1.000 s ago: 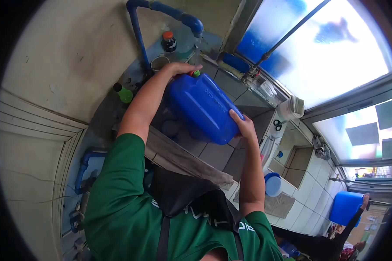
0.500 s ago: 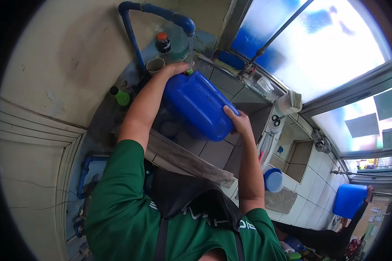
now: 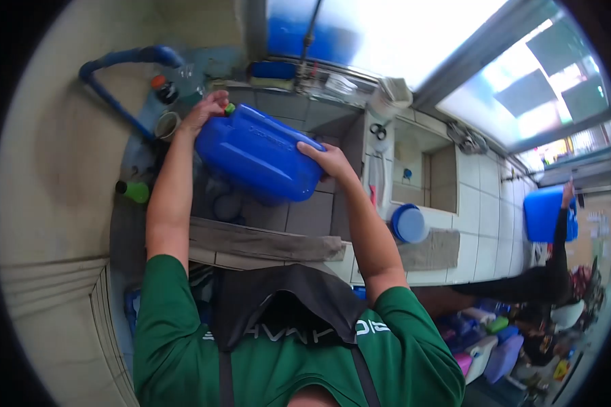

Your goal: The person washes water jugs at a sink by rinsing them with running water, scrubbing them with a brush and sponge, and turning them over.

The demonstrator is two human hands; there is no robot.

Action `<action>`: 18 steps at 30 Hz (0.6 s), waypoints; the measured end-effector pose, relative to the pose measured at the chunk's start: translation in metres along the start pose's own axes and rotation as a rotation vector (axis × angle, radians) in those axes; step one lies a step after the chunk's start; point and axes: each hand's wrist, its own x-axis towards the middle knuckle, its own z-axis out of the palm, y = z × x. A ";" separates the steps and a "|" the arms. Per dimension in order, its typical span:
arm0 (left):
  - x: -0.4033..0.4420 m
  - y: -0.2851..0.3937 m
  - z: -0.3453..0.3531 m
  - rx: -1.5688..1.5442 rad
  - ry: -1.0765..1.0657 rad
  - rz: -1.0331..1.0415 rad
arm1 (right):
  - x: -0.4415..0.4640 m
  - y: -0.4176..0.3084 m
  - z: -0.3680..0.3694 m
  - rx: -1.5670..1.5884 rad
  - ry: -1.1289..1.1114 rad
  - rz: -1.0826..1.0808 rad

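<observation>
A blue plastic jerrycan (image 3: 258, 152) lies tilted over the tiled sink (image 3: 305, 220), a bit of green (image 3: 230, 108) at its neck. My left hand (image 3: 207, 112) grips its upper left end by the neck, fingers curled and partly hidden. My right hand (image 3: 327, 161) clasps the lower right end, thumb on top and fingers beneath. Above and left of the neck is the open end of a blue pipe (image 3: 125, 57). Near my left hand stand a cup (image 3: 167, 125) and a dark bottle with an orange cap (image 3: 163, 89).
A green bottle (image 3: 135, 191) lies left of my forearm. A grey cloth (image 3: 265, 242) drapes over the sink's front edge. On the right are scissors (image 3: 378, 131), a blue-rimmed round tub (image 3: 409, 224) and a second basin (image 3: 421, 169). Another person's dark sleeve (image 3: 560, 244) reaches toward a blue container (image 3: 548, 214).
My view has turned to the right. Both hands still hold the jerrycan, which has shifted away from the pipe's outlet; the water stream seen at its neck before no longer shows.
</observation>
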 end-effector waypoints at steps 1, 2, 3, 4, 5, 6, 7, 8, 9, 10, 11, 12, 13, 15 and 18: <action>0.006 0.000 0.000 -0.008 -0.028 -0.002 | -0.001 0.005 -0.003 -0.002 0.004 -0.011; 0.014 -0.002 0.003 -0.016 -0.052 -0.003 | -0.002 0.009 -0.006 0.010 0.023 0.001; 0.020 0.002 0.012 -0.014 -0.073 -0.010 | -0.003 0.012 -0.008 0.041 0.017 0.002; 0.023 0.011 0.021 0.019 -0.118 -0.183 | -0.006 0.015 -0.010 0.070 0.007 0.000; 0.026 0.020 0.029 0.052 -0.156 -0.353 | -0.010 0.018 -0.012 0.076 0.014 0.005; 0.029 0.023 0.034 0.086 -0.188 -0.523 | -0.015 0.019 -0.014 0.088 0.011 0.017; 0.032 0.021 0.036 0.087 -0.188 -0.522 | -0.019 0.020 -0.015 0.099 0.006 0.025; 0.034 0.019 0.039 0.027 -0.276 -0.560 | -0.024 0.024 -0.015 0.100 0.005 0.023; 0.034 0.017 0.041 -0.033 -0.362 -0.597 | -0.029 0.030 -0.014 0.150 0.032 0.011; 0.023 0.024 0.052 -0.031 -0.358 -0.598 | -0.034 0.037 -0.014 0.200 0.057 0.001; 0.012 0.029 0.065 0.028 -0.360 -0.382 | -0.038 0.043 -0.014 0.202 0.051 0.000; 0.003 0.034 0.079 0.087 -0.360 -0.166 | -0.042 0.049 -0.016 0.197 0.057 0.014; 0.000 0.034 0.088 0.088 -0.353 -0.168 | -0.047 0.056 -0.016 0.192 0.062 0.029; 0.001 0.038 0.096 0.131 -0.415 -0.143 | -0.050 0.075 -0.014 0.177 0.080 0.022; 0.030 0.028 0.090 0.498 -0.234 -0.029 | -0.071 0.063 -0.003 -0.023 0.092 0.041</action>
